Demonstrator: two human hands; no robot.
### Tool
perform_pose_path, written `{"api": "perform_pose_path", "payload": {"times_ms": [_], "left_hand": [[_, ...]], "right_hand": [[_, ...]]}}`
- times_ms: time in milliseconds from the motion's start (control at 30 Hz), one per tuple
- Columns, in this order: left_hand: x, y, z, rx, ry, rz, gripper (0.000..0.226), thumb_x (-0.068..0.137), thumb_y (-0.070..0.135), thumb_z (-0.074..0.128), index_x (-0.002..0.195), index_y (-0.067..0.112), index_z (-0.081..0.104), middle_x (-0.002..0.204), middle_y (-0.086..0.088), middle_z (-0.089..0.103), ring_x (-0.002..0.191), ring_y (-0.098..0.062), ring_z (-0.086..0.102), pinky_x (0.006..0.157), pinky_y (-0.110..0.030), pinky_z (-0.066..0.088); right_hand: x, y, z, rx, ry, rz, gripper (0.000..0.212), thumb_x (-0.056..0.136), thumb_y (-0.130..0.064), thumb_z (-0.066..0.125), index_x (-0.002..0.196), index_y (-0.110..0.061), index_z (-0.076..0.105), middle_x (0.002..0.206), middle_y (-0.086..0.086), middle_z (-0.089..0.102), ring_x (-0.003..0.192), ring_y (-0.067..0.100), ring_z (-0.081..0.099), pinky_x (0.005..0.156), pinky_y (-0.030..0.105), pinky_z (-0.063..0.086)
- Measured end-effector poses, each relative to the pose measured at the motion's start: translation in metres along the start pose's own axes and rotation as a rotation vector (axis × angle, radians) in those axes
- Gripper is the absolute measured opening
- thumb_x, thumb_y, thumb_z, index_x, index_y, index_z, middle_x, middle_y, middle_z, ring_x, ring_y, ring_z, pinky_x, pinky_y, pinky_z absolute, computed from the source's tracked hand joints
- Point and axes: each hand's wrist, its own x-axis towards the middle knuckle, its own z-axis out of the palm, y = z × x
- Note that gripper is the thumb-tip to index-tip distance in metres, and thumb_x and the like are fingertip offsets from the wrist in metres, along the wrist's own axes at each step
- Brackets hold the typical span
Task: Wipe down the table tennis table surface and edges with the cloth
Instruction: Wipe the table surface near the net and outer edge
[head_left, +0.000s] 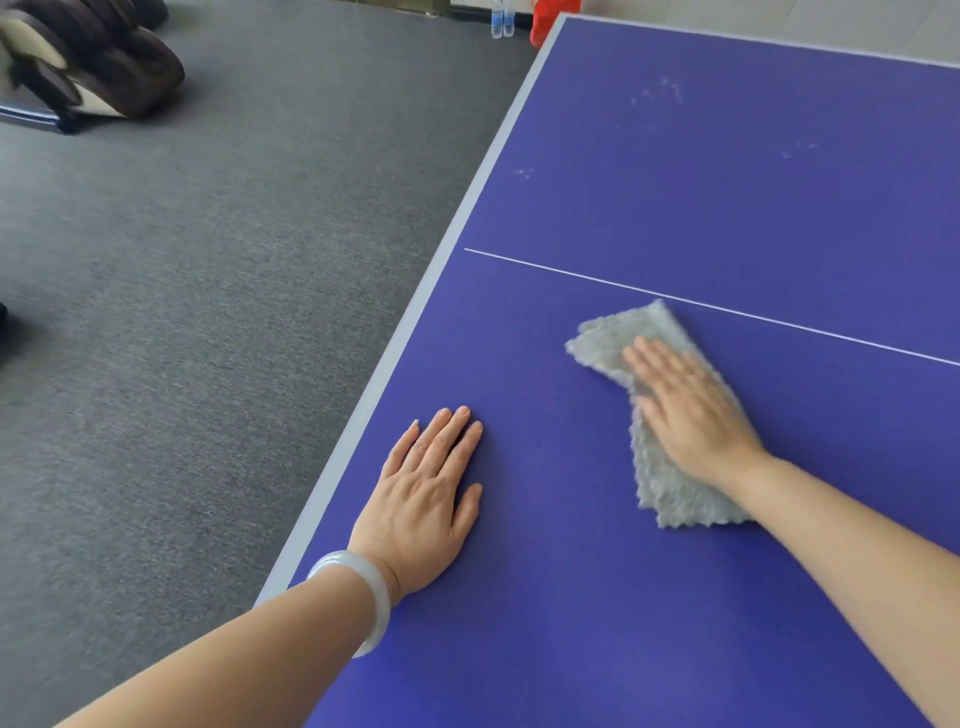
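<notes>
Two hands lie on the blue table tennis table (727, 182). Our right hand (685, 410) presses flat on the grey cloth (665, 488), and our left hand (426, 499) rests palm-down on bare surface near the grey edge (415, 322). The cloth is spread on the near side of the thin white line (727, 312), well inside the edge. One corner points toward that line and its tail trails back beside our right wrist.

To wipe well, we judge that pressure should go evenly through palm and fingers so the cloth slides without bunching. Passes should overlap, working outward toward the pale specks (660, 91) beyond the line. The edge band looks not yet wiped; it will likely need the cloth wrapped over the rim. Our left hand serves as a brace and should shift off any patch we mean to clean.

Our right fingers lie straight and together, pointing away and leftward. They are slightly blurred and none curls round the cloth, so we pin it rather than clutch it. Our left fingers are also straight, thumb spread, holding nothing. A pale bangle (363, 597) sits on that wrist, and the forearm crosses the edge from the lower left.
</notes>
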Motion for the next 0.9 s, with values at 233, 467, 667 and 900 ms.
{"api": "perform_pose_path", "payload": {"times_ms": [233, 467, 667, 900], "left_hand": [[-0.003, -0.004, 0.001, 0.008, -0.009, -0.011, 0.062, 0.099, 0.044, 0.021, 0.158, 0.022, 0.016, 0.165, 0.006, 0.008, 0.152, -0.010, -0.001, 0.123, -0.034, -0.004], [-0.002, -0.001, 0.001, -0.008, 0.006, 0.002, 0.061, 0.100, 0.042, 0.027, 0.157, 0.020, 0.022, 0.163, 0.005, 0.013, 0.152, -0.012, 0.003, 0.123, -0.036, 0.000], [-0.001, -0.005, 0.003, -0.015, -0.001, 0.003, 0.062, 0.099, 0.042, 0.026, 0.157, 0.020, 0.020, 0.164, 0.004, 0.012, 0.152, -0.012, 0.002, 0.123, -0.036, -0.002], [-0.001, -0.004, 0.000, -0.022, -0.003, 0.012, 0.062, 0.099, 0.043, 0.025, 0.156, 0.018, 0.023, 0.164, 0.003, 0.015, 0.152, -0.014, 0.006, 0.123, -0.036, -0.002]], "right_hand": [[0.066, -0.060, 0.001, 0.081, 0.002, 0.412, 0.057, 0.106, -0.031, 0.024, 0.159, -0.016, 0.009, 0.167, 0.000, 0.003, 0.153, 0.022, -0.001, 0.124, 0.042, -0.002], [-0.013, -0.088, 0.012, 0.025, -0.005, -0.220, 0.058, 0.098, -0.028, 0.026, 0.152, -0.009, 0.032, 0.159, 0.007, 0.029, 0.148, 0.026, 0.028, 0.120, 0.042, 0.018], [0.043, -0.020, 0.004, 0.037, 0.022, 0.568, 0.056, 0.105, -0.030, 0.022, 0.158, -0.011, 0.015, 0.166, 0.006, 0.009, 0.153, 0.026, 0.007, 0.124, 0.045, 0.005], [-0.030, -0.137, 0.020, 0.011, -0.052, -0.092, 0.057, 0.104, -0.033, 0.017, 0.159, -0.017, 0.013, 0.166, -0.001, 0.008, 0.154, 0.018, 0.003, 0.124, 0.043, 0.010]]}}
